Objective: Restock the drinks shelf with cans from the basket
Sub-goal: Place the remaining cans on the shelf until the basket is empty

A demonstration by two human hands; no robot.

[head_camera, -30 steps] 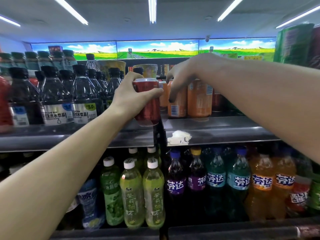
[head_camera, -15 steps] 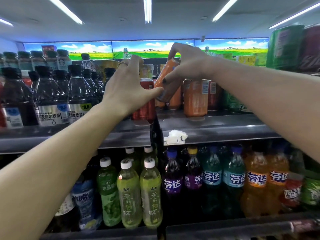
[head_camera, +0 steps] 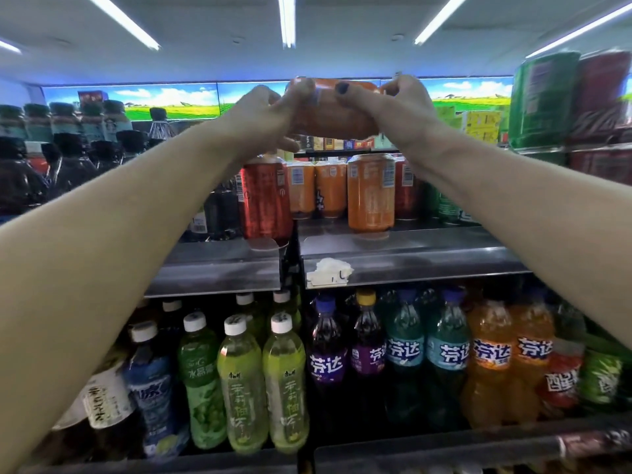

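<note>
A: Where's the camera?
B: One head-worn wide-angle view, facing straight at the shelf (head_camera: 410, 261), tilted slightly up so ceiling lights (head_camera: 286, 18) show.
A: How close?
B: Arm's reach; forearms stretch in from both lower corners.

Readable text, all on lower-shelf bottles, placed rel. to purple bottle (head_camera: 328, 350): "芬达" on purple bottle itself. Same "芬达" on 2nd purple (head_camera: 367, 347), two teal (head_camera: 405, 347) and two orange bottles (head_camera: 490, 354) to its right. Green tea bottles (head_camera: 242, 388) left of it: vertical Chinese, too blurred. Can labels above: illegible.
</note>
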